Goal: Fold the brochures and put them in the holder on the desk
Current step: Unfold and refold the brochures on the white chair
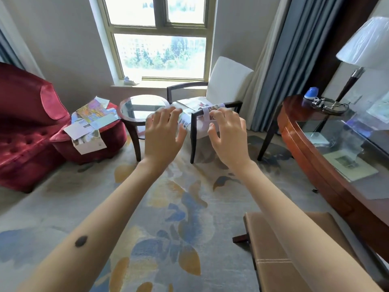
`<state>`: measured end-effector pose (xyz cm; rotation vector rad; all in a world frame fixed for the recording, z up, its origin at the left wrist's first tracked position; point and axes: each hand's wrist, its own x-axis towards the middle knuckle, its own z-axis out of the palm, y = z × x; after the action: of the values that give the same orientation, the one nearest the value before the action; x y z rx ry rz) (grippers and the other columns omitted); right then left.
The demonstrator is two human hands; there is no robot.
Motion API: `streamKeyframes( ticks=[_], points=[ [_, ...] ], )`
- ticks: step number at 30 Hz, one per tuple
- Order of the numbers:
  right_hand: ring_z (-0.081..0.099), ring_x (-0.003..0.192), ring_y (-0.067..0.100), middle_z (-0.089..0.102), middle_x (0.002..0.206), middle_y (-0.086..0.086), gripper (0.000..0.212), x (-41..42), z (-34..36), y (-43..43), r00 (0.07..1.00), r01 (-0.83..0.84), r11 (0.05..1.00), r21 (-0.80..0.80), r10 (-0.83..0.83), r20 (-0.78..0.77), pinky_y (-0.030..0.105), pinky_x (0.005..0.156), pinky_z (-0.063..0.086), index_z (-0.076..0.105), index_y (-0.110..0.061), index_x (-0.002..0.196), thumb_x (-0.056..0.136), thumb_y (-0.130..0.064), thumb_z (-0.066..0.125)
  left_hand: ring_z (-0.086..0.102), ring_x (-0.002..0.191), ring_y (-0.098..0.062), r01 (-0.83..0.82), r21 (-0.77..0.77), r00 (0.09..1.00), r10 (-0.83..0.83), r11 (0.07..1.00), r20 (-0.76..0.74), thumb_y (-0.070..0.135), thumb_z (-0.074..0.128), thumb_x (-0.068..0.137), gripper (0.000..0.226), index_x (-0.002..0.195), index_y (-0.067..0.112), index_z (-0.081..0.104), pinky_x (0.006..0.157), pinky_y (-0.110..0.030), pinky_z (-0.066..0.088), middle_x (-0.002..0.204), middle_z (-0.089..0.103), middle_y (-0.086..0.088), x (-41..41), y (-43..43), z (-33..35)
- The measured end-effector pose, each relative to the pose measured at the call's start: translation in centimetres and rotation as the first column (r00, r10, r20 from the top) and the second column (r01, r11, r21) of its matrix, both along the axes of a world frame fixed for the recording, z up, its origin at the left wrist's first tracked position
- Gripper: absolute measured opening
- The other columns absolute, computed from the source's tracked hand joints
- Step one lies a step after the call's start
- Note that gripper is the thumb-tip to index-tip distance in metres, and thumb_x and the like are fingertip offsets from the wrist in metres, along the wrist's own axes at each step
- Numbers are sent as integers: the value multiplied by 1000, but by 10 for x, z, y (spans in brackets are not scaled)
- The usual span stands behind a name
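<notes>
Brochure [186,122], long axis left–right — left hand [163,132] and right hand [229,134] each grip an end.

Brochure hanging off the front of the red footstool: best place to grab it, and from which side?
Pinch the brochure by its free front edge, coming from the front, thumb on top, fingers beneath. It overhangs the footstool rim, so the underside is likely reachable there. Its rear part lies under the pile.
</notes>
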<state>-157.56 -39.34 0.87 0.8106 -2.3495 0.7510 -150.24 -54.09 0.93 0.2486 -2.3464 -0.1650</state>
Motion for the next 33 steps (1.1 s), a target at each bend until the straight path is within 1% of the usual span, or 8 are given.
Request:
streamKeyframes(
  ticks=[5, 9, 11, 14, 16, 18, 27, 33],
  points=[
    [51, 115, 27, 58, 121, 10, 32, -85, -13, -35, 999, 6, 1000, 3, -6, 43, 40, 99, 34, 59, -10, 116, 89, -20, 45, 55, 111, -34, 27, 35, 999, -28, 999, 23, 23, 45, 86, 36, 115, 6, 58, 96, -46, 41, 118, 61, -14, -88, -36, -18],
    [49, 120, 25, 56, 127, 8, 32, -166, -29, -75, 998, 14, 999, 49, -17, 61, 43, 103, 33, 58, -11, 118, 90, -19, 45, 55, 112, -33, 37, 70, 999, -40, 997, 36, 21, 48, 86, 34, 115, 7, 59, 98, -45, 38, 117, 62, -13, -173, -80, -35],
    [49, 119, 23, 57, 125, 6, 30, -208, -31, -98, 998, 25, 998, 50, -28, 64, 45, 106, 33, 58, -13, 117, 90, -18, 45, 53, 114, -32, 53, 89, 996, -59, 995, 69, 21, 46, 86, 35, 116, 7, 58, 99, -44, 36, 118, 61, -11, -215, -105, -38],
    [51, 115, 23, 58, 122, 6, 32, -270, -28, -130, 995, 54, 998, 21, -55, 84, 43, 102, 34, 58, -13, 119, 90, -18, 45, 55, 110, -34, 88, 89, 989, -98, 992, 107, 18, 51, 85, 32, 115, 6, 59, 97, -45, 38, 116, 62, -12, -275, -139, -39],
    [51, 114, 25, 58, 122, 7, 32, -310, -29, -149, 994, 74, 997, 38, -77, 84, 42, 101, 33, 58, -12, 119, 91, -19, 45, 57, 105, -35, 108, 48, 987, -113, 993, 115, 16, 55, 84, 30, 112, 5, 61, 94, -45, 41, 112, 63, -14, -314, -161, -41],
    [51, 113, 27, 57, 122, 8, 31, -347, -33, -164, 989, 98, 993, 59, -104, 103, 41, 99, 33, 58, -12, 118, 91, -20, 45, 58, 105, -35, 117, 52, 982, -123, 992, 141, 16, 55, 85, 30, 112, 5, 60, 94, -45, 41, 112, 63, -14, -353, -179, -43],
    [50, 114, 26, 56, 124, 9, 32, -519, -73, -206, 963, 179, 974, 137, -202, 178, 39, 99, 32, 56, -11, 119, 92, -21, 44, 52, 115, -33, 173, 86, 948, -189, 981, 257, 19, 48, 89, 33, 119, 8, 57, 97, -45, 37, 121, 60, -12, -534, -227, -72],
    [50, 113, 26, 57, 122, 9, 31, -651, -99, -224, 950, 199, 972, 124, -222, 218, 38, 97, 34, 57, -11, 117, 91, -22, 44, 51, 115, -31, 192, 71, 922, -204, 979, 328, 19, 47, 89, 32, 118, 9, 56, 98, -42, 34, 122, 59, -11, -676, -243, -95]
  ],
)
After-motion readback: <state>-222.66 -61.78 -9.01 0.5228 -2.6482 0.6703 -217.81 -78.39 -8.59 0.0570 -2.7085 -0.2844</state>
